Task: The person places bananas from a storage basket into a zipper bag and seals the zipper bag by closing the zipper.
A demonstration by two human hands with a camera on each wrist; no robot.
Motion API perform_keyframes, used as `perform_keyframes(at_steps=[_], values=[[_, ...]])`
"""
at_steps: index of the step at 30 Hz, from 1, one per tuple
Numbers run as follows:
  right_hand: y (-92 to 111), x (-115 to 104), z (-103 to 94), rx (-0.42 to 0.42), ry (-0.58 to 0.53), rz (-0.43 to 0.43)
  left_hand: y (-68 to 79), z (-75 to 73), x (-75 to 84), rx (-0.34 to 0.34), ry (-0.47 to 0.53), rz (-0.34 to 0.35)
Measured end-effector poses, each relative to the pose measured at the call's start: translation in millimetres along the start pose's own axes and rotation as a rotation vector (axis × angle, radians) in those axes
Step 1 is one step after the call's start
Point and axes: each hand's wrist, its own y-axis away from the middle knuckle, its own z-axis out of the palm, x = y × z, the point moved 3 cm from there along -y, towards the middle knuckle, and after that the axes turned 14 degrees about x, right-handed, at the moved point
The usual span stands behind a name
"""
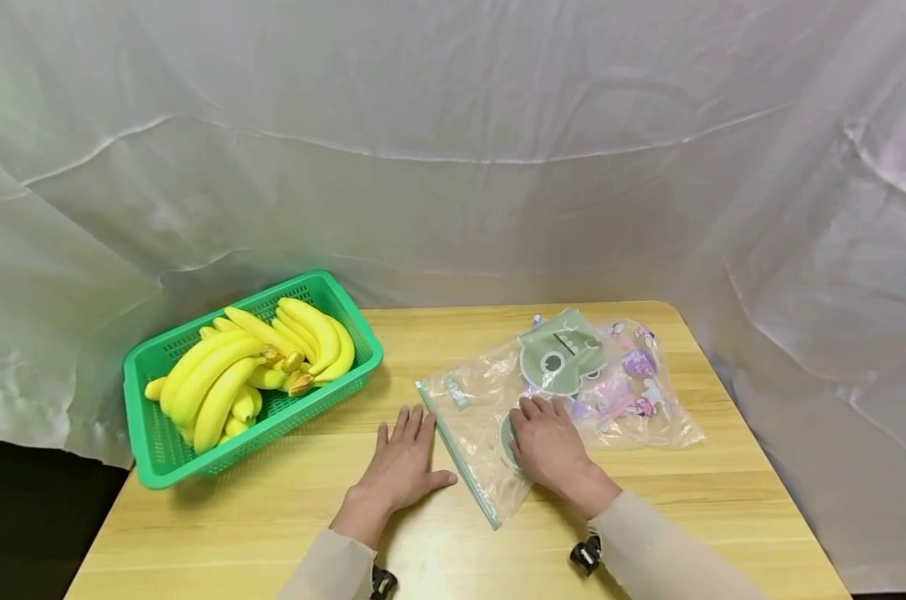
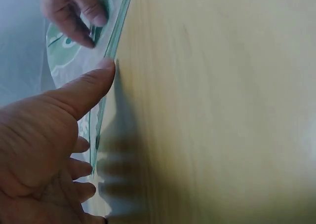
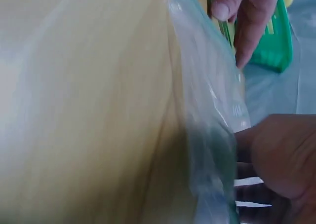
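Observation:
A clear plastic zip bag (image 1: 490, 387) lies flat on the table, printed with a green cartoon creature (image 1: 561, 354). Its green zip strip (image 1: 463, 462) runs slantwise along the left edge. My left hand (image 1: 396, 471) is beside that strip, fingers straight and thumb spread toward it; in the left wrist view the thumb (image 2: 84, 88) appears at the strip's edge. My right hand (image 1: 553, 450) rests on the bag's lower middle with fingers extended over a round green print. In the right wrist view its fingers (image 3: 252, 184) are partly hidden behind raised film.
A green perforated basket (image 1: 141, 442) with several yellow bananas (image 1: 212, 375) stands at the left of the wooden table (image 1: 685, 508). Clear film with purple and pink cartoon prints (image 1: 636, 375) spreads to the right. Grey cloth (image 1: 453, 217) hangs behind the table.

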Motion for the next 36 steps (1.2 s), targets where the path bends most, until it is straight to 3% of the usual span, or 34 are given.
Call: perform_keyframes(at_steps=[5,11,18,22,26,29,32,36], values=[[-6,-32,2.2,0.106,-0.089,-0.009,4.8,-1.2,-3.8,0.022,0.01,-0.011],[-14,-66,10.7,0.033,-0.057,0.044,6.5,-2.7,-4.3,0.044,-0.003,0.005],[-18,-74,22.4,-0.025,-0.006,0.124,8.2,-10.5,-1.3,0.097,0.015,0.042],[-24,-72,19.7,-0.005,-0.071,0.154,6.7,-17.9,2.0,0.162,0.021,0.013],[-35,-68,-1.8,0.072,-0.181,0.194,1.3,-33.1,9.4,0.291,0.062,-0.035],[-46,-65,-30.9,0.167,-0.241,0.203,-3.6,-51.1,18.4,0.371,0.119,-0.108],[-60,-62,-65.0,0.313,-0.292,0.16,-8.3,-72.5,30.9,0.396,0.203,-0.196],[-75,-63,-109.6,0.521,-0.435,0.029,-11.4,-101.8,48.0,0.423,0.308,-0.223]])
